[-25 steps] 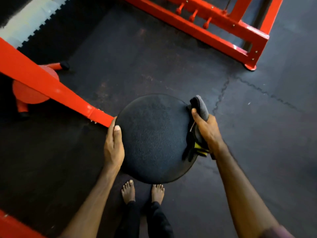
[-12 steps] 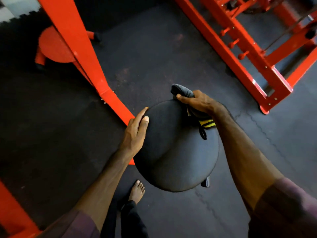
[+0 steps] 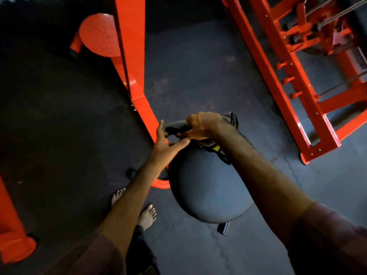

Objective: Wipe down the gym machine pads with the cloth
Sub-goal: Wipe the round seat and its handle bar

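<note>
While right hand (image 3: 202, 126) fingers clutch it, bunched grey cloth (image 3: 179, 125) on round black pad (image 3: 208, 187), left hand (image 3: 165, 147) fingers spread

A red steel beam (image 3: 132, 62) is running down from beyond the hands toward them. A round red plate (image 3: 99, 35) is sitting beyond and to the left of the hands, behind that beam. A red cable frame (image 3: 282, 76) is standing to their right. Dark rubber floor matting (image 3: 59, 126) is lying underneath. Two bare feet (image 3: 147, 215) are standing below the hands.
</note>
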A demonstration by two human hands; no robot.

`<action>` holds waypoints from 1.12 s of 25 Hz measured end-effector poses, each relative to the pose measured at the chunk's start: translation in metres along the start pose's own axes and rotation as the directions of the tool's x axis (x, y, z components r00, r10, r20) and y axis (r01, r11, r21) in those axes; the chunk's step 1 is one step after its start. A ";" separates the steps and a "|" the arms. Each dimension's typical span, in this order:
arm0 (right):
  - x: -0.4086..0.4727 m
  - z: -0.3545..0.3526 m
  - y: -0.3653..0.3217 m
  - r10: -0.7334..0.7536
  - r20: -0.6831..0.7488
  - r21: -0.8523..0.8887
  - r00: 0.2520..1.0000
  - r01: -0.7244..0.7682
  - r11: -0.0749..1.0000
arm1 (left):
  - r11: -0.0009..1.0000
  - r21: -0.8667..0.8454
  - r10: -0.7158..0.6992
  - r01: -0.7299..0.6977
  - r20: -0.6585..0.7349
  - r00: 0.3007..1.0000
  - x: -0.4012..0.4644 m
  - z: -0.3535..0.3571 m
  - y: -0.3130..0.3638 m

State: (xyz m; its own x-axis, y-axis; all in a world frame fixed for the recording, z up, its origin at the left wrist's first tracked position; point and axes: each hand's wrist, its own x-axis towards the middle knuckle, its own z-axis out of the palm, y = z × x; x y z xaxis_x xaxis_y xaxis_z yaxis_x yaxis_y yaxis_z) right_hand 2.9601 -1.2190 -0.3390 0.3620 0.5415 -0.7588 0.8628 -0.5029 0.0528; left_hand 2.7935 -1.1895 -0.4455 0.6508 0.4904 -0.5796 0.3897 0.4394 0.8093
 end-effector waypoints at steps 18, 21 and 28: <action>-0.123 0.074 -0.031 0.133 -0.334 0.187 0.933 -0.073 0.980 | 0.795 0.517 0.233 -0.316 0.221 0.947 -0.089 -0.048 0.054; -0.192 0.120 0.014 0.397 -0.302 0.496 0.867 -0.212 0.842 | 0.511 0.641 0.286 -0.572 0.501 0.817 -0.096 -0.003 0.099; -0.422 0.303 0.033 0.870 0.003 0.857 0.492 -0.450 0.251 | -0.087 0.335 0.003 -0.938 0.942 0.336 -0.192 0.193 0.092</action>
State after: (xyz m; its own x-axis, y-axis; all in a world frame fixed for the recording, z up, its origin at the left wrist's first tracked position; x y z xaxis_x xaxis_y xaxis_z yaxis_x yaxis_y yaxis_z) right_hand 2.7288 -1.6685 -0.2138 0.9281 -0.1733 -0.3297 -0.2487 -0.9473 -0.2021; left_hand 2.8304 -1.3884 -0.2411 0.8338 -0.5424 -0.1031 -0.4260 -0.7508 0.5048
